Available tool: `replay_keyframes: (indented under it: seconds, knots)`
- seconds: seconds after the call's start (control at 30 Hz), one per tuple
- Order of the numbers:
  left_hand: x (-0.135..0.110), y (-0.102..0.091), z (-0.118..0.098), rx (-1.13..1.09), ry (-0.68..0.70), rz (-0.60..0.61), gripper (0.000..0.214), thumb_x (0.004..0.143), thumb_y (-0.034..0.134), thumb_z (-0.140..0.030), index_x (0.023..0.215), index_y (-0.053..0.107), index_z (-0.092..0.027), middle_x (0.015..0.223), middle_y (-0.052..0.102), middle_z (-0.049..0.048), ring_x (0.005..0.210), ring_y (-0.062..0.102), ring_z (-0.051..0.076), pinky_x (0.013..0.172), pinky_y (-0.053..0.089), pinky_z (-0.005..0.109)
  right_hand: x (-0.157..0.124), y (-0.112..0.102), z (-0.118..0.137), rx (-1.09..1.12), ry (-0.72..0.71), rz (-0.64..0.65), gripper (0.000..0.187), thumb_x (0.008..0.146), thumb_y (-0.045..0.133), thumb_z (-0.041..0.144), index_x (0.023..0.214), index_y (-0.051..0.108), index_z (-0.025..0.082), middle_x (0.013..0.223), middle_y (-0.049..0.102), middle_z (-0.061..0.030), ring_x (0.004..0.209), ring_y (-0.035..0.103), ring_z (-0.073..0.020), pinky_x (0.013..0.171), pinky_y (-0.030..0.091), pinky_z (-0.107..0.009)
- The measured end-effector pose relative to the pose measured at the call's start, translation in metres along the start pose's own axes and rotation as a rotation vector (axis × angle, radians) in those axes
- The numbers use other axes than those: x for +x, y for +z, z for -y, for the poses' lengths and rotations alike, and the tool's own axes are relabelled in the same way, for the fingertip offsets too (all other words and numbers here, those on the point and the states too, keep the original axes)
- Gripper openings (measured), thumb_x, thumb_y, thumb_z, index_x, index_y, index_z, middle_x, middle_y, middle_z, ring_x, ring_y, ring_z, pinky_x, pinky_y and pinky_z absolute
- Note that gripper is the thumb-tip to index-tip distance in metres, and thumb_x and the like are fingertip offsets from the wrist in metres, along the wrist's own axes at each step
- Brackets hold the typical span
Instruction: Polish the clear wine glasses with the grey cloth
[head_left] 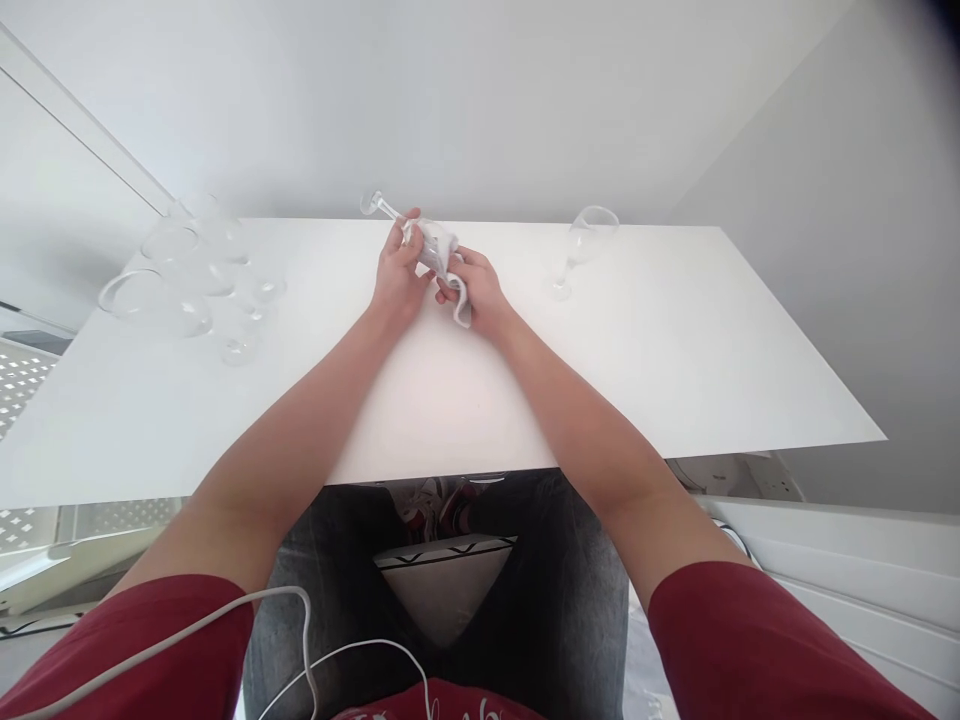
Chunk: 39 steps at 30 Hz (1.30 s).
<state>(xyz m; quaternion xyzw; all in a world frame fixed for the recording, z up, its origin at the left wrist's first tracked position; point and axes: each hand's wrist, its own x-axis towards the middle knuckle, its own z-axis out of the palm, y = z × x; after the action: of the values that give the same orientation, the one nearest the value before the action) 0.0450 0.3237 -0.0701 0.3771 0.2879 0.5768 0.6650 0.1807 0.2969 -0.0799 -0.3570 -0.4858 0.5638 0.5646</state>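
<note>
The white table (pixel 442 420) is nearest to the person, and the legs in jeans (pixel 585 590) are seen below its near edge. Further in, above the far part of the table, both hands are together. The right hand (pixel 480 285) has its fingers bent around a pale cloth (pixel 461 302), pressed at the mouth of a stemmed glass (pixel 433 245). The left hand (pixel 401 270) holds this glass by the bowl, close to the stem, with fingers narrow around it; the glass is tilted, its foot pointing to the far left. Whether the cloth goes inside the bowl, I cannot tell.

I judge that the step in hand is wiping. The next move calls for a steady left hold and gentle turning of the cloth, because the thin rim could break.

To the left stands a group of glasses (pixel 172 300); to the right, well apart, one upright glass (pixel 589 240). Behind everything is the plain wall (pixel 450 100).
</note>
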Motion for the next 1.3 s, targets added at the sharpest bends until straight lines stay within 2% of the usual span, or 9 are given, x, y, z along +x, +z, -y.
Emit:
replay_keyframes:
  seconds: [0.17, 0.27, 0.47, 0.67, 0.83, 0.93, 1.03, 1.17, 1.3]
  knots:
    - [-0.004, 0.001, -0.001, 0.062, 0.06, 0.057, 0.036, 0.094, 0.086, -0.042, 0.127, 0.073, -0.037, 0.137, 0.075, 0.0054, 0.146, 0.062, 0.03, 0.115, 0.056, 0.044, 0.001, -0.012, 0.006, 0.322, 0.116, -0.015, 0.02, 0.093, 0.071, 0.03, 0.097, 0.054, 0.02, 0.075, 0.052, 0.0048, 0.052, 0.033, -0.0056, 0.058, 0.05, -0.021]
    - [-0.004, 0.002, 0.001, 0.047, 0.051, 0.072, 0.029, 0.098, 0.08, -0.048, 0.122, 0.074, -0.033, 0.139, 0.075, 0.0072, 0.145, 0.062, 0.031, 0.113, 0.057, 0.046, 0.001, -0.01, 0.002, 0.242, 0.057, -0.024, 0.026, 0.092, 0.073, 0.036, 0.11, 0.062, 0.021, 0.078, 0.057, 0.0033, 0.056, 0.043, -0.0082, 0.06, 0.053, -0.023]
    - [0.005, -0.006, 0.009, 0.052, 0.087, 0.034, 0.051, 0.094, 0.085, -0.054, 0.134, 0.071, -0.026, 0.116, 0.076, 0.0088, 0.12, 0.073, 0.027, 0.104, 0.058, 0.038, -0.001, 0.001, -0.007, -0.074, -0.081, -0.051, 0.057, 0.082, 0.089, 0.043, 0.13, 0.069, 0.02, 0.095, 0.068, -0.0013, 0.075, 0.06, -0.0114, 0.065, 0.057, -0.022]
    - [0.007, -0.008, 0.011, -0.014, 0.081, 0.077, 0.04, 0.089, 0.091, -0.037, 0.122, 0.074, -0.024, 0.119, 0.077, 0.0069, 0.107, 0.072, 0.021, 0.094, 0.059, 0.034, -0.001, -0.006, -0.002, 0.228, 0.089, -0.065, 0.036, 0.085, 0.081, 0.037, 0.112, 0.067, 0.018, 0.07, 0.054, 0.0043, 0.055, 0.046, -0.0086, 0.057, 0.054, -0.026]
    - [0.001, -0.005, 0.007, 0.013, 0.068, 0.035, 0.047, 0.092, 0.086, -0.054, 0.127, 0.075, -0.024, 0.109, 0.076, 0.0063, 0.1, 0.072, 0.021, 0.081, 0.058, 0.03, -0.006, 0.0, -0.002, -0.028, 0.006, -0.088, 0.049, 0.082, 0.084, 0.032, 0.128, 0.071, 0.02, 0.091, 0.069, 0.0008, 0.063, 0.057, -0.009, 0.056, 0.053, -0.023]
    - [0.001, -0.007, 0.006, 0.01, 0.083, 0.025, 0.053, 0.084, 0.095, -0.045, 0.126, 0.074, -0.023, 0.097, 0.075, 0.0033, 0.093, 0.071, 0.018, 0.09, 0.059, 0.032, -0.008, 0.002, 0.0, 0.083, 0.042, -0.051, 0.042, 0.083, 0.084, 0.037, 0.117, 0.07, 0.018, 0.08, 0.063, 0.0021, 0.06, 0.053, -0.0088, 0.057, 0.054, -0.025]
    - [0.0, -0.008, 0.005, -0.031, 0.09, 0.071, 0.055, 0.081, 0.097, -0.037, 0.128, 0.07, -0.026, 0.104, 0.078, 0.0027, 0.105, 0.071, 0.02, 0.102, 0.058, 0.037, -0.009, 0.001, 0.005, 0.242, 0.067, -0.025, 0.04, 0.081, 0.085, 0.043, 0.104, 0.065, 0.018, 0.069, 0.052, 0.005, 0.055, 0.044, -0.0073, 0.057, 0.052, -0.026]
    - [-0.005, -0.006, -0.001, -0.094, 0.023, 0.147, 0.045, 0.085, 0.091, -0.029, 0.126, 0.071, -0.029, 0.125, 0.078, 0.005, 0.124, 0.07, 0.025, 0.107, 0.057, 0.043, -0.004, -0.008, 0.008, 0.239, -0.024, -0.094, 0.046, 0.077, 0.09, 0.045, 0.105, 0.062, 0.02, 0.074, 0.053, 0.0048, 0.054, 0.041, -0.0061, 0.053, 0.045, -0.024]
    - [-0.006, -0.006, -0.008, -0.203, -0.185, 0.158, 0.027, 0.096, 0.076, -0.046, 0.099, 0.072, -0.02, 0.136, 0.075, 0.0102, 0.12, 0.074, 0.031, 0.096, 0.063, 0.046, 0.001, -0.032, 0.01, 0.244, -0.149, -0.146, 0.046, 0.079, 0.088, 0.052, 0.089, 0.057, 0.02, 0.065, 0.043, 0.0064, 0.05, 0.035, -0.0049, 0.052, 0.034, -0.023]
